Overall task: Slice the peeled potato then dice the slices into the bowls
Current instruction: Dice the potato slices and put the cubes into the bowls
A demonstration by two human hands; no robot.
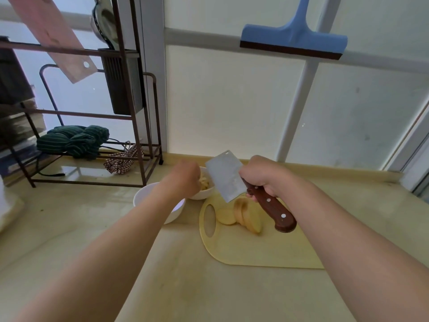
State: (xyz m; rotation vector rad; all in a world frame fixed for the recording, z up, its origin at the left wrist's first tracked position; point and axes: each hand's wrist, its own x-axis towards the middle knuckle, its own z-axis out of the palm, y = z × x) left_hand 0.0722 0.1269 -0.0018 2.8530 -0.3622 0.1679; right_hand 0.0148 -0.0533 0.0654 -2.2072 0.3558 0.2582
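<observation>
Two bowls stand beside the cutting board point(255, 252), toward the tabletop's far edge. We judge the task partway done: the far bowl point(203, 195) already holds potato dice point(204, 182), while several potato slices point(243, 213) lean together on the board, undiced. Our right hand point(264, 177) is clamped on the cleaver point(225, 177), its blade raised over them. Our left hand point(185, 180) hangs above the far bowl, knuckles up; we cannot tell whether its fingers hold anything. Our forearm hides much of the near bowl point(141, 198).
</observation>
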